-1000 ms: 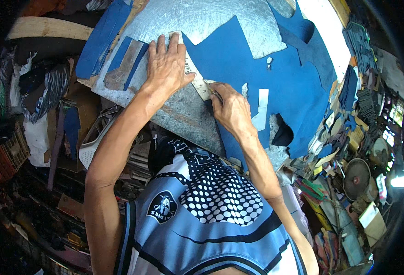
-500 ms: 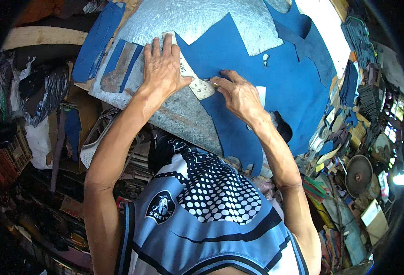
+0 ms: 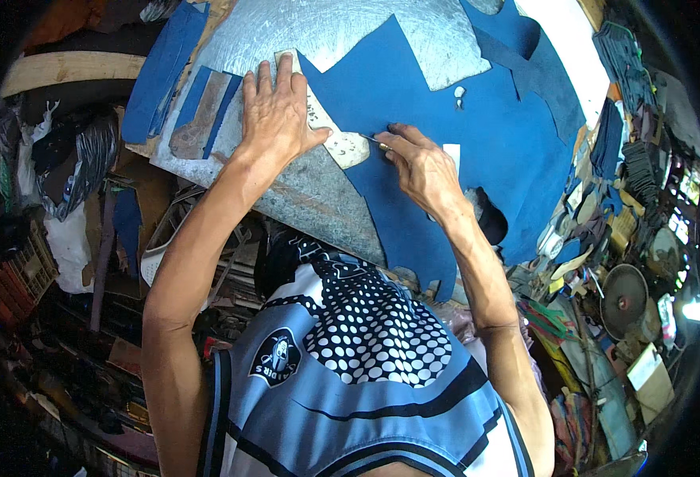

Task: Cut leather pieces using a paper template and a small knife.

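Observation:
A large blue sheet of leather-like material (image 3: 493, 131), with cut-out edges, lies over a scratched metal board (image 3: 318, 203). On its left side rests a long, pale, speckled template (image 3: 351, 149) with a rounded near end. My left hand (image 3: 276, 115) presses flat on the template's upper part, fingers stretched forward and thumb out to the right. My right hand (image 3: 427, 171) is closed in a pinch around a small knife (image 3: 375, 141). Its thin blade points left, close to the template's rounded end; most of the handle is hidden by my fingers.
Narrow blue strips (image 3: 163, 75) lie at the board's far left. A small white piece (image 3: 452, 154) is beside my right hand, and a dark hole (image 3: 491, 219) opens in the blue sheet. Scraps are heaped to the right, near a round fan-like object (image 3: 624, 302).
My right hand with the knife has moved slightly right, away from the template's rounded end. My left hand stays flat on the template; the whole view has shifted a little.

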